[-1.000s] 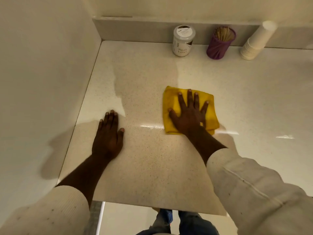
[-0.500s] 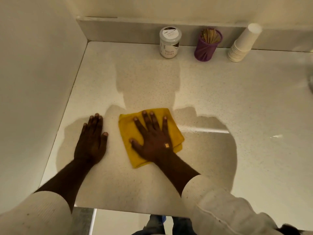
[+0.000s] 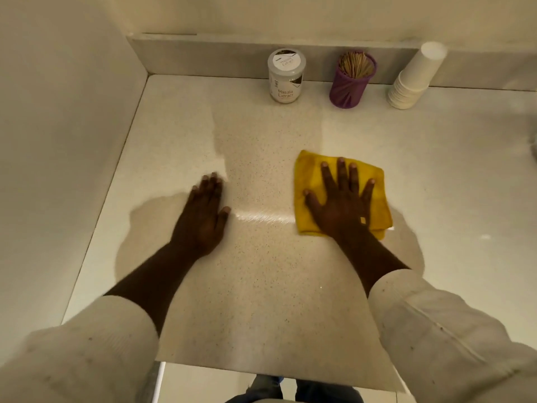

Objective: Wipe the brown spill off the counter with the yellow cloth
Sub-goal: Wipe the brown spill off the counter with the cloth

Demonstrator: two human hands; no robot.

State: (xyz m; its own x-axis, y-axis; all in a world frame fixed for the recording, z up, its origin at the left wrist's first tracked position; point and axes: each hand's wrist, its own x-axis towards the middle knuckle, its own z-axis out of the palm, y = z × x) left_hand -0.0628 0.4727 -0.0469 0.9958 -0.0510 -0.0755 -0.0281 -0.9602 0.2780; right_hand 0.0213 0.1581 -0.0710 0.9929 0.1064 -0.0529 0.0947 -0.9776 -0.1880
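Note:
The yellow cloth (image 3: 308,177), folded into a rough square, lies flat on the speckled beige counter (image 3: 261,286) right of centre. My right hand (image 3: 340,206) presses down on it with the palm flat and fingers spread, covering most of it. A darker stained patch shows on the cloth's left part. My left hand (image 3: 203,216) rests palm down on the bare counter to the left, fingers together and slightly blurred. A wet streak glints between the two hands. No distinct brown spill shows on the counter.
A white jar labelled Masala Extract (image 3: 286,75), a purple holder of wooden sticks (image 3: 350,85) and a leaning stack of white cups (image 3: 412,80) stand along the back wall. A side wall (image 3: 58,141) bounds the counter's left. The front edge (image 3: 276,370) is near my body.
My right hand has slid the cloth to the right and a little farther away, back from beside my left hand. My left hand has shifted only slightly.

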